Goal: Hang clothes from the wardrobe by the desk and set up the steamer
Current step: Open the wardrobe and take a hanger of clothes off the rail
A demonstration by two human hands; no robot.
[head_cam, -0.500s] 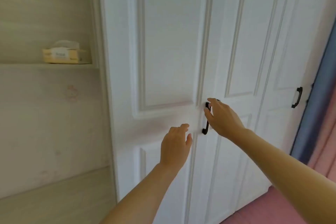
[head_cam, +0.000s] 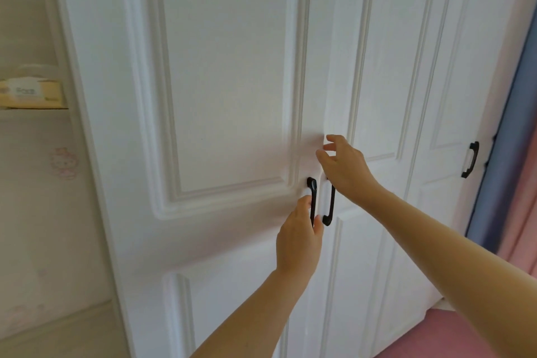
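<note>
The white wardrobe (head_cam: 232,67) fills the head view with its doors closed. Two black handles sit side by side at the middle seam. My left hand (head_cam: 299,238) grips the left door handle (head_cam: 312,197), fingers on its left side and thumb on its right. My right hand (head_cam: 343,166) hovers at the seam just above the right door handle (head_cam: 330,209), fingers spread and loosely bent, holding nothing; its wrist hides the top of that handle. No clothes or steamer are in view.
A third black handle (head_cam: 470,159) is on the far right door. A blue curtain (head_cam: 505,154) and a pink surface (head_cam: 465,334) lie to the right. A tissue pack (head_cam: 32,93) sits on a shelf at the left.
My left hand has moved up from open air onto the left handle. My right hand has lifted off the right handle. The view has come closer to the doors.
</note>
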